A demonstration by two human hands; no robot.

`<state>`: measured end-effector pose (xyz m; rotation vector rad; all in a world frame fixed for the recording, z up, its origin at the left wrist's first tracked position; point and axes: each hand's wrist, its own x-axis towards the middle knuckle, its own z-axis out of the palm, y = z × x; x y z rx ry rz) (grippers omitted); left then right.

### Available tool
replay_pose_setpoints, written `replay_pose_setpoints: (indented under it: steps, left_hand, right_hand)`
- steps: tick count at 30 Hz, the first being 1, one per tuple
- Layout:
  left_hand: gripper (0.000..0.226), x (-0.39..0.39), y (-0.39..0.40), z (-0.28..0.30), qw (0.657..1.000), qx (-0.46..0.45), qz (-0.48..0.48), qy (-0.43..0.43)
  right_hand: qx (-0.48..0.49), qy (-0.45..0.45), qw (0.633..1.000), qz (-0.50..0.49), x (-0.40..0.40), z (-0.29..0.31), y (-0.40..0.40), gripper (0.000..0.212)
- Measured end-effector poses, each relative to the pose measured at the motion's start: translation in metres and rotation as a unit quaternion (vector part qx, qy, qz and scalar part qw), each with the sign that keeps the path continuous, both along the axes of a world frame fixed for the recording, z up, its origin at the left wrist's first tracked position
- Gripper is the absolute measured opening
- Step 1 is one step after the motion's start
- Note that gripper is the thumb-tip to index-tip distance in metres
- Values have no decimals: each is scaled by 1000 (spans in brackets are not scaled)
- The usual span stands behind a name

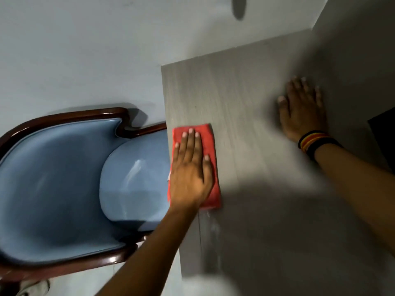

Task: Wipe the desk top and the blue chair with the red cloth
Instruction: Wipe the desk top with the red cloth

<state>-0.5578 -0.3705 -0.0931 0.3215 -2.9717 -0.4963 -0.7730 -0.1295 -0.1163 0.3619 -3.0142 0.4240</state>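
The red cloth point(208, 137) lies flat on the grey wood-grain desk top point(241, 88), right at the desk's left edge. My left hand point(189, 169) presses down on the cloth with fingers spread, covering most of it. My right hand point(302, 110) rests flat on the desk top farther right, fingers apart, holding nothing; a striped band is on its wrist. The blue chair point(64, 178), padded and with a dark wooden frame, stands to the left with its seat tucked against the desk's edge.
A pale wall point(85, 50) runs behind the chair and desk. A grey side panel point(363, 50) rises at the desk's right. A dark object point(382, 142) sits at the right edge of the view. The near part of the desk is in shadow.
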Motion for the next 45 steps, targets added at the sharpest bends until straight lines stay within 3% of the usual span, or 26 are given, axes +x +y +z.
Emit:
replay_pose_setpoints:
  steps: [4, 10, 13, 17, 21, 27, 30, 33, 39, 41, 45]
  left_hand:
    - [61, -11, -14, 1, 1000, 16, -16, -2]
    - [54, -171, -86, 12, 998, 8, -44, 46]
    - [56, -207, -94, 12, 997, 0, -69, 34]
    - [69, -145, -70, 7, 999, -9, -29, 25]
    - [63, -62, -28, 2, 999, 2, -26, 25]
    - [60, -149, -73, -1, 999, 9, -37, 17]
    - [63, -148, -70, -7, 1000, -12, -26, 12]
    - [64, -71, -40, -6, 999, -19, 9, 28]
    - [65, 191, 85, 5, 999, -14, 20, -21]
    - [66, 208, 89, 1, 999, -15, 21, -35]
    - [60, 138, 48, -4, 999, 16, -41, 14]
  right_hand:
    - [-7, 9, 1000, -1, 1, -3, 0, 64]
    - [-17, 40, 999, 16, -10, -14, 4, 59]
    - [-13, 50, 999, 13, -14, -23, 13, 57]
    - [-10, 37, 999, 10, -10, -13, 9, 60]
    - [-10, 26, 1000, 4, 1, -7, 5, 63]
    - [5, 26, 1000, 5, -10, -11, 7, 62]
    - [9, 31, 999, 6, -9, -10, 7, 62]
    - [9, 25, 1000, 7, -6, -6, 2, 62]
    - [-5, 3, 1000, 6, 3, 5, 0, 66]
    - [-13, 0, 1000, 0, 5, 5, 1, 68]
    - [-18, 0, 1000, 6, 5, 1, 1, 65]
